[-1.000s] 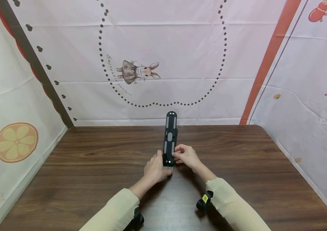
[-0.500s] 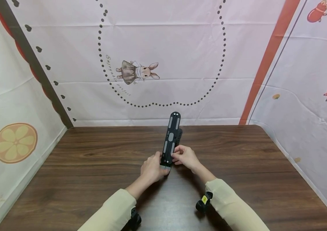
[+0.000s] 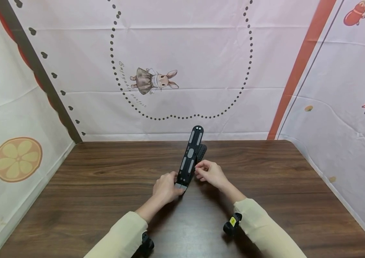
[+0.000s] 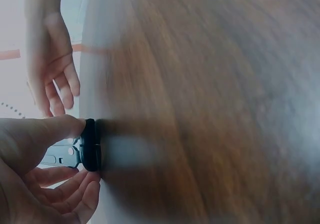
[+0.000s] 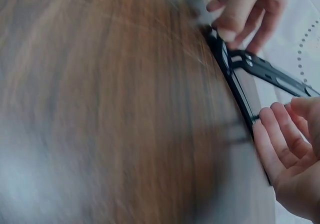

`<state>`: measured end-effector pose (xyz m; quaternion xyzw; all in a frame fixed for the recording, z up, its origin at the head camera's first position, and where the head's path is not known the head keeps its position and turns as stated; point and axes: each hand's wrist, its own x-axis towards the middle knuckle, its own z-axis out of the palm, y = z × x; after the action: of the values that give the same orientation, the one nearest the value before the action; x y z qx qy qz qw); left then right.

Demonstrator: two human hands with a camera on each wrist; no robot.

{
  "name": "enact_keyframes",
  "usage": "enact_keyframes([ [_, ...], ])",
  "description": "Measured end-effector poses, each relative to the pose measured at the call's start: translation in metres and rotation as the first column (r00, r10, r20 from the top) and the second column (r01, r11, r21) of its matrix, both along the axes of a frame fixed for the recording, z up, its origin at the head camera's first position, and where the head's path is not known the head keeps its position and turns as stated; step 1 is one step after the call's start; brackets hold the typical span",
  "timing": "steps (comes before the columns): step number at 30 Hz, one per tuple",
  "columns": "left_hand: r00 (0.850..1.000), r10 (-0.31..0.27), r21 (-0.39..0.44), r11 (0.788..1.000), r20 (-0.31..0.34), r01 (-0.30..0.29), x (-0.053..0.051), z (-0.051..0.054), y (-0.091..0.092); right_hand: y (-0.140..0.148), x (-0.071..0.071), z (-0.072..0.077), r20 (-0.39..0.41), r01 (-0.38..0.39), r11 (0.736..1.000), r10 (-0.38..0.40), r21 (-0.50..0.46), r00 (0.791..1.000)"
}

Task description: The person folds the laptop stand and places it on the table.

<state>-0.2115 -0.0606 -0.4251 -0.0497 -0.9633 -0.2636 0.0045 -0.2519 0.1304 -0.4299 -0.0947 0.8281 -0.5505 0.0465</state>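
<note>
The left hand [image 3: 164,187] grips the near end of a black hinged stand [image 3: 189,159], its thumb on the near side and its fingers on the other. The right hand [image 3: 211,175] is at the stand's right side, thumb and forefinger drawn together; in the right wrist view its other fingers reach out nearly straight, their tips at the stand's edge. Whether it pinches that edge or only touches it, I can't tell.

The stand sits between the 2 hands, tilted so its rounded far end leans to the right. Its face carries 5 grey pads [image 3: 190,153], 1 oval in the middle and 4 long. A slimmer black bar [image 3: 202,152] angles out along its right side. I can't make out whether the stand touches the dark wood tabletop [image 3: 105,193].

Farther out, 2 pale yellow sleeves [image 3: 268,229] cover the forearms, with a small black device at each cuff; the right device [image 3: 233,225] bears a yellow label. Behind the tabletop hangs a pale printed sheet [image 3: 202,64] with a rabbit [image 3: 155,80] lying sideways. An orange slice [image 3: 18,159] is printed at the left.
</note>
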Motion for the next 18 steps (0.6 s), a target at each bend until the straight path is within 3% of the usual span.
enact_keyframes([
  [18,0.999,-0.006,0.006,1.0,-0.033,0.006,-0.004,-0.001,-0.026,0.031,-0.011,0.024,-0.157,-0.025,0.991,0.046,0.133,0.986],
])
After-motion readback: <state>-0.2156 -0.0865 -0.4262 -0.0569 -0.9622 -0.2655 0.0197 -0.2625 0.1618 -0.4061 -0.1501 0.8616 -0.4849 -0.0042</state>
